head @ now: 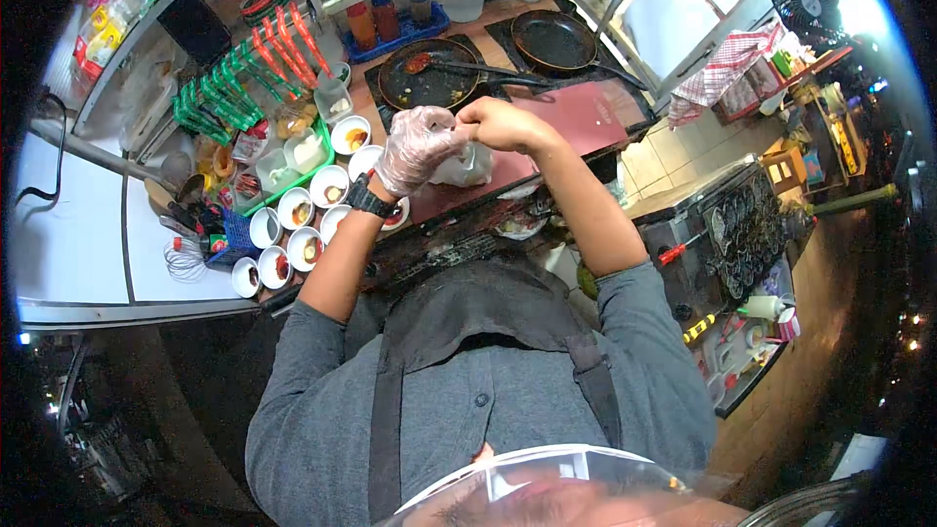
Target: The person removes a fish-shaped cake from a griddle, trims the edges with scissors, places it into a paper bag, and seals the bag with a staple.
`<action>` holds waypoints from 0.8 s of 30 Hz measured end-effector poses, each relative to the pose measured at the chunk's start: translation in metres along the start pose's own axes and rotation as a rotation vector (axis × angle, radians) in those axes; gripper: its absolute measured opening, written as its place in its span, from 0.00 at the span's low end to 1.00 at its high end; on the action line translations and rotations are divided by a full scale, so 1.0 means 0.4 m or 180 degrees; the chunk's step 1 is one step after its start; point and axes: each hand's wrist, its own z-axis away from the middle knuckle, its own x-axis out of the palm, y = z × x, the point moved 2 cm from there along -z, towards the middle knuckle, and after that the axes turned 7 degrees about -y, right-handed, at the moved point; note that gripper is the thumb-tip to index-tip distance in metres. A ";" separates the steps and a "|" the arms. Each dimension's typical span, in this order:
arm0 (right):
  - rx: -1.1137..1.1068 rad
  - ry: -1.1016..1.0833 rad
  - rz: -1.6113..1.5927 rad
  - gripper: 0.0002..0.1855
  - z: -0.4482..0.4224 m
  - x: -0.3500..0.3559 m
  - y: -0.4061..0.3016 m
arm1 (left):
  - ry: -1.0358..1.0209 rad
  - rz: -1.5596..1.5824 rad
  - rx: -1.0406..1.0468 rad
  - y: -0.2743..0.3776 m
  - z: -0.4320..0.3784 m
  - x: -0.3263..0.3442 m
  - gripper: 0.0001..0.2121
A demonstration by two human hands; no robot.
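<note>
My left hand (pixel 423 150) wears a clear plastic glove, with a black watch (pixel 370 195) on its wrist. My bare right hand (pixel 505 124) meets it at the fingertips, its fingers curled in. Just below the joined hands sits a white plastic bag (pixel 466 167), resting on a reddish sheet (pixel 578 117). The hands cover the bag's top, so whether they pinch the bag or the glove is unclear. Left of my gloved hand stand several small white bowls (pixel 329 186) holding sauces and other food. Behind both hands is a frying pan (pixel 410 88) with a dark-handled utensil (pixel 468 67) across it.
A second frying pan (pixel 554 40) lies at the back right. Sauce bottles (pixel 384 17) stand in a blue tray (pixel 436 23). Green and red packets (pixel 219 91) hang at the left, above a green tray (pixel 322 133). A wire whisk (pixel 186 259) lies by a blue basket (pixel 236 234).
</note>
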 end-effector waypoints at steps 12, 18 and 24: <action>-0.0493 0.0375 -0.1080 0.04 0.003 -0.021 0.056 | -0.0069 0.0972 -0.0528 -0.053 0.082 0.049 0.14; -0.0577 0.0706 -0.1172 0.04 0.003 -0.028 0.100 | -0.0187 0.1148 -0.0638 -0.057 0.111 0.043 0.08; -0.0666 0.0813 -0.0927 0.03 0.014 -0.021 0.099 | -0.0189 0.1516 -0.0839 -0.068 0.132 0.043 0.06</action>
